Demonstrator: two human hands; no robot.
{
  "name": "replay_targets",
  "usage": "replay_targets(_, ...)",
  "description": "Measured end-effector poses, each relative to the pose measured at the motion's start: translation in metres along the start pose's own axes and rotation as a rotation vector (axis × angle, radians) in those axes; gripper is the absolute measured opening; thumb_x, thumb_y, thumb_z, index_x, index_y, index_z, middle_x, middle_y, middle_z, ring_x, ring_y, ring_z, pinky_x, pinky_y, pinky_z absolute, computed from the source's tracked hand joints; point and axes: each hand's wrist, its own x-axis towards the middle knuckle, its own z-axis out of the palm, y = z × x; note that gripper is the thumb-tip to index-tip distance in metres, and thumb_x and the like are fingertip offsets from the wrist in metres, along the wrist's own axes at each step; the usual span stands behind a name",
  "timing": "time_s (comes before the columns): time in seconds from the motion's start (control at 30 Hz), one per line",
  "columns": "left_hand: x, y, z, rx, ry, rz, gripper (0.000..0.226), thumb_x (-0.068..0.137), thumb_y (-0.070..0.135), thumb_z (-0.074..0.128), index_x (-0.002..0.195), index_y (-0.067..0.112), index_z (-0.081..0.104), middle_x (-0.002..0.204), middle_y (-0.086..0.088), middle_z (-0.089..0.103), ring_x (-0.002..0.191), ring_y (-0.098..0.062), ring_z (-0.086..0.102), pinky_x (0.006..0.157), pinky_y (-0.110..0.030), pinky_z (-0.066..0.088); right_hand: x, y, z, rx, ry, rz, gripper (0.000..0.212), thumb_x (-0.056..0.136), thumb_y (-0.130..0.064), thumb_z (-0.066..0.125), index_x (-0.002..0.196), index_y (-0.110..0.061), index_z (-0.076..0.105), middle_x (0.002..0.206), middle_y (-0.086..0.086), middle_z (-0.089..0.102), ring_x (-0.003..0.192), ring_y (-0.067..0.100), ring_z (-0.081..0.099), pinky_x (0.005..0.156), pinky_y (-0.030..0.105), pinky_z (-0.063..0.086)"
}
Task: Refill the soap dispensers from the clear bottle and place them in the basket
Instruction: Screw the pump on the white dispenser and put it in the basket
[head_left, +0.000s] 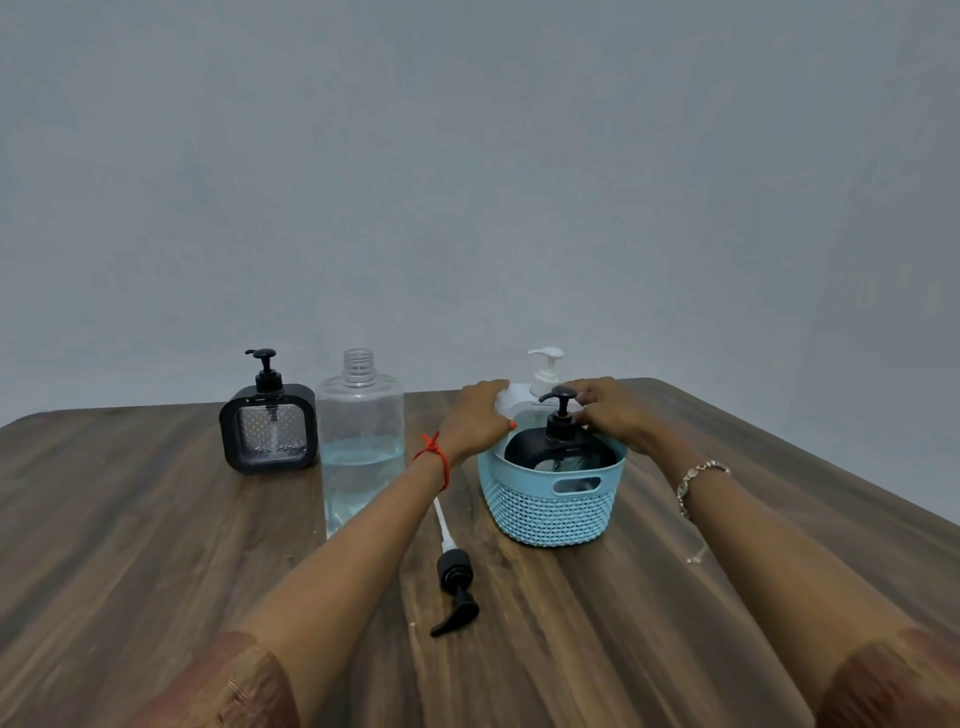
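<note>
While the wooden surface (156, 545) carries the uncapped clear bottle (361, 441) and a black dispenser (268, 428) at left, the blue basket (550, 509) holds a second black dispenser (558, 449) in front, white dispenser (545, 366) behind. The left hand (478, 415) and right hand (610, 410) grasp the white dispenser's sides. A loose pump (456, 587) lies near the basket.

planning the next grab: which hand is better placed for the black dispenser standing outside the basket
Left, likely. Both grip the white dispenser, but the left hand is on the side of the black dispenser; the right hand must cross the basket and the clear bottle.
</note>
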Motion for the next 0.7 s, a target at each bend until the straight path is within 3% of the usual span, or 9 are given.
replay_targets(0.07,0.002,0.0,-0.002,0.047,-0.003,-0.001,0.051,0.075,0.007,0.072,0.124,0.004,0.058,0.126,-0.016,0.056,0.115,-0.031,0.053,0.097,-0.042,0.045,-0.002,-0.001,-0.001,-0.01,-0.006,0.014,0.043,0.08,0.018,0.049,0.105,-0.011,0.069,0.09,0.0,0.064,0.089,0.015,0.05,0.069,0.022,0.043)
replay_targets(0.1,0.002,0.001,-0.003,0.069,-0.015,-0.001,0.048,0.072,0.007,0.074,0.118,0.001,0.062,0.121,-0.017,0.059,0.111,-0.031,0.054,0.094,-0.042,0.047,-0.001,0.0,-0.002,-0.016,-0.003,0.025,0.042,0.079,0.017,0.051,0.085,-0.018,0.074,0.09,0.007,0.067,0.083,0.017,0.052,0.063,0.021,0.04)
replay_targets(0.17,0.003,0.002,-0.005,0.139,-0.052,0.019,0.036,0.07,0.006,0.075,0.103,-0.006,0.066,0.101,-0.017,0.063,0.097,-0.03,0.058,0.082,-0.04,0.05,0.004,0.003,-0.004,-0.043,0.012,0.034,0.044,0.076,0.014,0.054,0.046,-0.018,0.056,0.111,0.016,0.068,0.088,0.027,0.059,0.062,0.026,0.038)
replay_targets(0.23,0.002,0.005,-0.005,0.222,-0.083,0.029,0.019,0.07,0.007,0.075,0.083,-0.003,0.065,0.077,-0.007,0.054,0.073,-0.019,0.049,0.063,-0.031,0.042,0.01,0.008,-0.005,-0.094,0.032,0.064,0.037,0.073,0.006,0.058,0.047,-0.014,0.041,0.108,0.024,0.066,0.08,0.032,0.059,0.06,0.03,0.035)
replay_targets(0.27,0.003,0.004,-0.005,0.253,-0.097,0.04,0.017,0.071,0.007,0.075,0.071,0.005,0.059,0.068,-0.001,0.046,0.065,-0.013,0.04,0.057,-0.026,0.035,0.011,0.008,-0.005,-0.114,0.036,0.082,0.032,0.074,0.001,0.058,0.052,-0.013,0.04,0.088,0.028,0.065,0.066,0.028,0.052,0.057,0.03,0.032)
replay_targets(0.33,0.006,0.003,-0.004,0.311,-0.132,0.06,0.031,0.07,0.007,0.075,0.06,0.017,0.048,0.063,0.002,0.037,0.062,-0.012,0.033,0.055,-0.024,0.031,0.008,0.004,-0.003,-0.145,0.014,0.103,0.025,0.077,-0.004,0.055,0.059,-0.013,0.04,0.058,0.011,0.043,0.055,0.017,0.034,0.053,0.028,0.027)
replay_targets(0.43,0.007,0.005,-0.004,0.408,-0.158,0.072,0.032,0.069,0.006,0.076,0.06,0.018,0.049,0.065,0.001,0.038,0.064,-0.016,0.039,0.054,-0.025,0.035,0.008,0.001,-0.001,-0.143,-0.001,0.118,0.019,0.08,-0.006,0.047,0.064,-0.013,0.041,0.06,0.005,0.034,0.059,0.016,0.031,0.056,0.029,0.028)
replay_targets(0.57,0.008,0.008,-0.006,0.49,-0.182,0.082,0.041,0.07,-0.003,0.068,0.051,0.016,0.038,0.056,0.0,0.036,0.062,-0.021,0.039,0.056,-0.027,0.035,0.008,-0.001,0.0,-0.008,0.0,0.175,0.008,0.078,-0.002,0.044,0.081,-0.009,0.044,0.078,0.011,0.041,0.074,0.021,0.042,0.057,0.025,0.038)
replay_targets(0.7,0.005,0.013,-0.01,0.502,-0.223,0.067,0.04,0.069,-0.006,0.06,0.046,0.013,0.032,0.05,-0.004,0.029,0.054,-0.019,0.025,0.05,-0.027,0.023,0.004,0.0,0.0,-0.107,0.011,0.115,0.006,0.079,-0.008,0.046,0.074,-0.01,0.044,0.077,0.012,0.041,0.076,0.021,0.039,0.068,0.034,0.034)
